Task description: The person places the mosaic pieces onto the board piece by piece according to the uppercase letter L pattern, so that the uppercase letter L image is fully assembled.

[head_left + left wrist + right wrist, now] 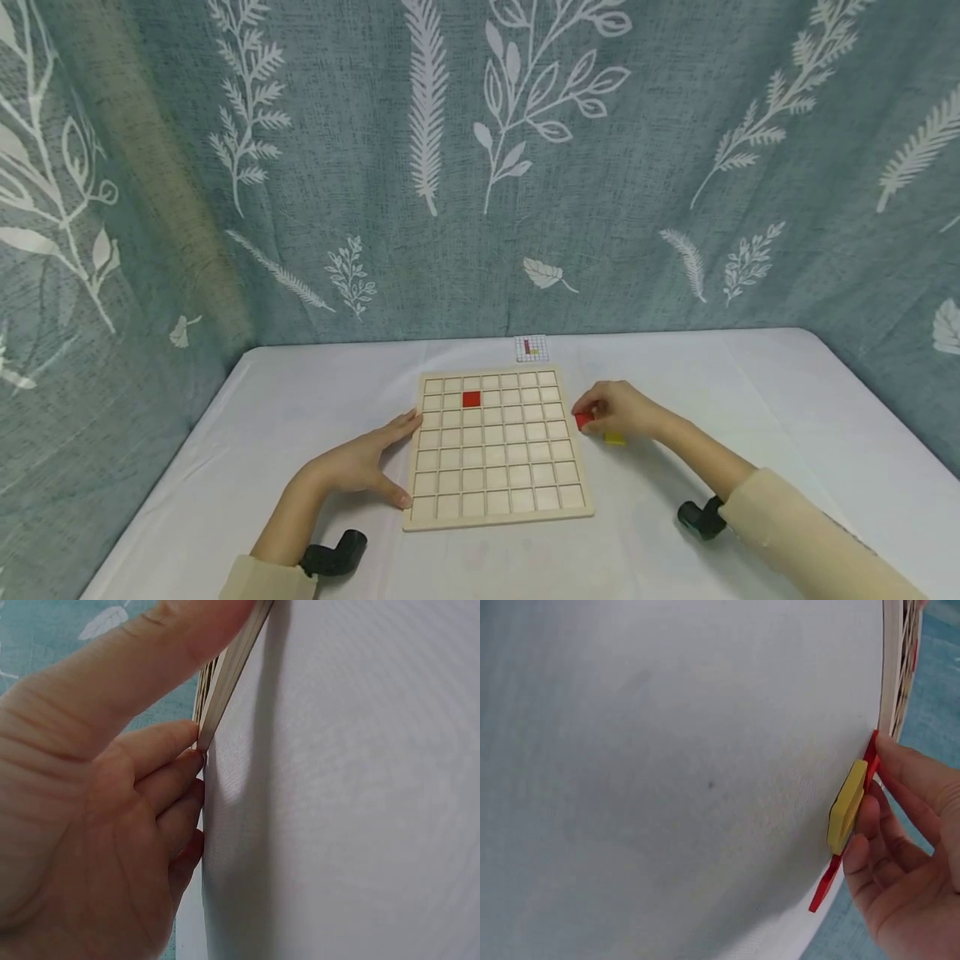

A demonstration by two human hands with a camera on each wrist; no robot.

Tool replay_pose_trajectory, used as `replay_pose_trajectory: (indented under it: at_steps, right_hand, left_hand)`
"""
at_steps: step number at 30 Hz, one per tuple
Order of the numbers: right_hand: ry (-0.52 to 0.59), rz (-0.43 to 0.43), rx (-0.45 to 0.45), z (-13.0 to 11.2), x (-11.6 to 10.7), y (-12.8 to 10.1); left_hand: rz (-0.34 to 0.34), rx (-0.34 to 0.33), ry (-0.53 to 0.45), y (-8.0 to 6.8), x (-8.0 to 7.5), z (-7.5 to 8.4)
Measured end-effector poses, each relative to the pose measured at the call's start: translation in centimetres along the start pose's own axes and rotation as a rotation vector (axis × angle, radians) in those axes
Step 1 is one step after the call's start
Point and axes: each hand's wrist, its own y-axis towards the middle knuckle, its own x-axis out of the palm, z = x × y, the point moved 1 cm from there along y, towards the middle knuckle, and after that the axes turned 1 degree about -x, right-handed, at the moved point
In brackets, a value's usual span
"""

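The right hand (618,410) pinches a red tile (583,421) in its grip just right of the wooden grid board (495,446) (a yellow tile (614,438) lies beside it on the tabletop); the board lies leftward, steadied by the flat, relaxed left hand (360,463).

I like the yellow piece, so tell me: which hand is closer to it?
Right. The right hand is right over the yellow piece, fingers pinching a red piece beside it. The left hand rests against the wooden grid board's far side.
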Motion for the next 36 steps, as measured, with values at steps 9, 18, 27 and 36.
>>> replay_pose_trajectory:
  at_steps: [9, 18, 27, 36]
  right_hand:
    - [-0.086, 0.025, -0.078, -0.6, 0.4, -0.6]
    - [-0.093, 0.104, -0.072, -0.1, 0.5, -1.3]
    - [-0.003, 0.109, -0.008, 0.5, 0.6, -1.7]
    - [0.047, 0.086, 0.006, 0.4, 0.2, -2.1]
  left_hand:
    - [0.005, 0.003, 0.008, 0.1, -0.1, -0.2]
    - [0.004, 0.010, -0.009, 0.0, -0.1, 0.0]
    - [0.001, 0.027, -0.021, -0.1, 0.0, -0.1]
    - [0.005, 0.034, -0.012, 0.0, 0.1, -0.3]
